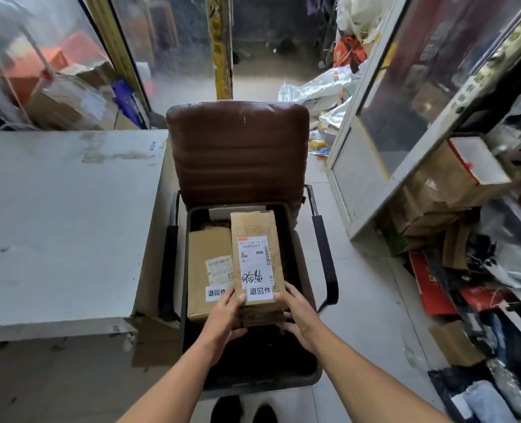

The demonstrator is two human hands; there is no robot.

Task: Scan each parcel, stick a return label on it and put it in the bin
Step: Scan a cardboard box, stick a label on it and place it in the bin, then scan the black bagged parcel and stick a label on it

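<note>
The head view looks down on a black plastic bin (289, 227) that stands on the seat of a brown leather office chair (237, 148) with black armrests. Both bare hands hold a long brown cardboard parcel (257, 227) over the bin, with its near end in the hands and its far end reaching toward the chair back. The left hand (224, 315) has its grip closed on the near left corner of this parcel, the thumb lying on top beside a white return label (259, 290) with black characters. The right hand (298, 319) has its grip closed on the near right corner, fingers under the box and the thumb at its edge. Above the return label there is a white shipping label (254, 254) with a barcode and black handwriting. Just to the left, touching the held parcel, a second brown cardboard parcel (208, 248) lies inside the bin; it also carries a white shipping label and a white return label (217, 293). To the left of the chair stands a grey table (64, 215) with a worn top. On the right, shelves hold a pile of cardboard boxes (448, 190) and packed goods.
</note>
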